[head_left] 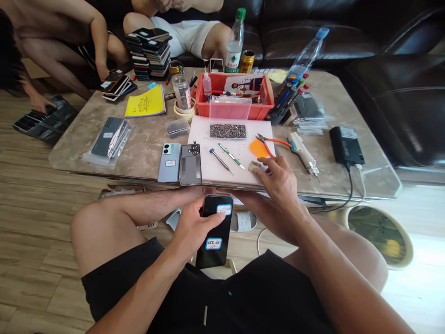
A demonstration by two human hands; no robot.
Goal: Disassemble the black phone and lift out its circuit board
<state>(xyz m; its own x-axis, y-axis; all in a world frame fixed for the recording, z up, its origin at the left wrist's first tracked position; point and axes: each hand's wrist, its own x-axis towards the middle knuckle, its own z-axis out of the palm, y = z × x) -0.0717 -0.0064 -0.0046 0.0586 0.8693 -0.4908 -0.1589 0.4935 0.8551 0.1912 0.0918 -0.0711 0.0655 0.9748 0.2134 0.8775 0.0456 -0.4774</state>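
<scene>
A seated person's left hand point(194, 227) has its grip closed around a black phone point(214, 232) held over the lap, thumb laid across its dark face, which carries two white stickers; the phone sits at 6 o'clock from the white mat point(222, 176) on the marble tabletop point(146, 139); the right hand point(278, 178) reaches to the mat's near right corner, fingers loosely curled and fingertips touching a small tan block point(255, 165), though whether they pinch it cannot be told; just at 12 o'clock from that hand lie an orange pick point(258, 148) and orange-handled cutters point(273, 141); two screwdrivers point(225, 159) rest mid-mat, below a tray of tiny screws point(228, 131); a red bin point(231, 95) stands behind the mat; at 9 o'clock from the mat, two phone back covers point(179, 162) lie side by side; at 11 o'clock, a stack of phones point(149, 53) rises beside another person's knee.
</scene>
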